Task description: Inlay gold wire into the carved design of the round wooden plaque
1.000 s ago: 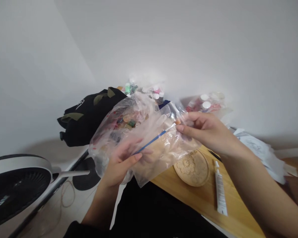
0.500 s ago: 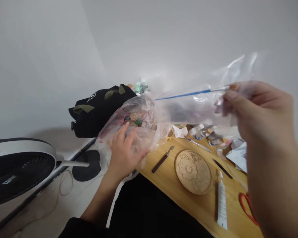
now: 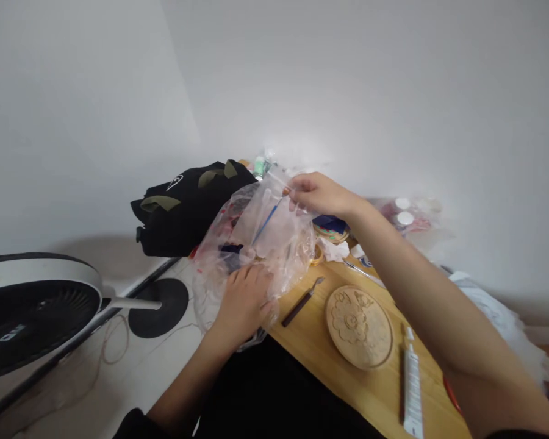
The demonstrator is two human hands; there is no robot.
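Soft, muted grey light glowed brightest midway across plain white wall (image 3: 329, 116). Dim shadow spread left of black cloth bag with olive straps (image 3: 187, 213); narrow one edged white plastic tube (image 3: 412, 390). Pale sheen hazed crinkled clear plastic bag (image 3: 286, 259). Wide lens stretched round black-and-white fan (image 3: 41, 317), lettering blurred.

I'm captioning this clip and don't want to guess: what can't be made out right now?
All in the head view:
Contents of the large plastic bag: blurred by crumpled film.
Top end of the blue paintbrush in the small clear bag: blurred beside the right hand.
Most of a red curved object: behind the right forearm.
Left side of the fan: cut off by the edge.
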